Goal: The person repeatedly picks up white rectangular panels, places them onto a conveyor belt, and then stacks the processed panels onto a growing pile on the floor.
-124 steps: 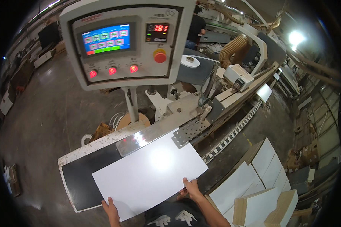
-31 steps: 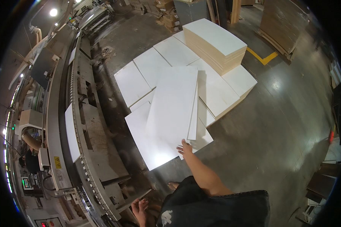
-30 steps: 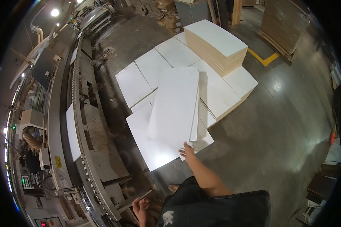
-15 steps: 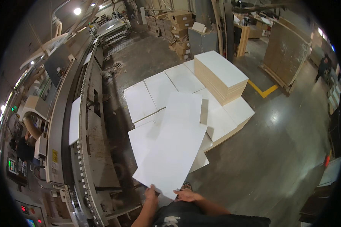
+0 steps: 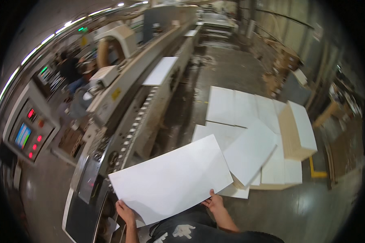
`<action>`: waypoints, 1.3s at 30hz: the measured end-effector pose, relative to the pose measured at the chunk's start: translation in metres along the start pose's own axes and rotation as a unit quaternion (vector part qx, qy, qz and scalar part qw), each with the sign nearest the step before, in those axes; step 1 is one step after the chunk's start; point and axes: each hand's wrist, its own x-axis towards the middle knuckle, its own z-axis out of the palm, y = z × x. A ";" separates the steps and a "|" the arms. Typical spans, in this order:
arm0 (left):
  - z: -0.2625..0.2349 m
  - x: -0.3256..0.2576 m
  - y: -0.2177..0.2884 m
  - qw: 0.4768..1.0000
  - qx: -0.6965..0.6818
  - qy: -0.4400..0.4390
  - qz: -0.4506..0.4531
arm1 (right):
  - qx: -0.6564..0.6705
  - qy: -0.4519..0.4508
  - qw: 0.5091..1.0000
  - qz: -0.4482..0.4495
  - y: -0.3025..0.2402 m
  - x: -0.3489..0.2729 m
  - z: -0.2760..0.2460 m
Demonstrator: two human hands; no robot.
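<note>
A large white rectangular panel (image 5: 172, 178) is held up in front of me, tilted, one far corner toward the machine's chain track (image 5: 129, 135). My left hand (image 5: 125, 211) is closed on its near left edge, the thumb lying over the top face. At the near right edge my right hand (image 5: 213, 201) grips it too, fingers partly hidden beneath. Just beyond, a loose white panel (image 5: 249, 148) lies askew over the low stack of white boards (image 5: 221, 107). I cannot tell whether the held panel touches the machine.
A long machine (image 5: 127, 91) runs ahead on the left, carrying another white panel (image 5: 161, 72). Its control box (image 5: 28, 125) has a lit screen. Behind it a person (image 5: 70, 71) stands. A taller pile of boards (image 5: 298, 131) is at right, near cardboard boxes (image 5: 286, 58) and a yellow floor line (image 5: 317, 174).
My view has turned left. Both hands have carried the panel from over the stack toward the machine and swung it crosswise; the left hand has moved farther from the right.
</note>
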 end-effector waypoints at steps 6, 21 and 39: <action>-0.130 0.015 -0.064 0.960 -0.160 0.190 -0.132 | -0.234 -0.158 0.959 -0.038 0.059 -0.023 0.161; -0.285 0.000 -0.219 0.860 -0.170 0.365 -0.312 | -0.462 -0.259 0.847 0.033 0.261 -0.026 0.325; -0.297 0.093 -0.237 0.905 0.001 0.265 -0.333 | -0.505 -0.208 0.838 -0.028 0.303 0.021 0.404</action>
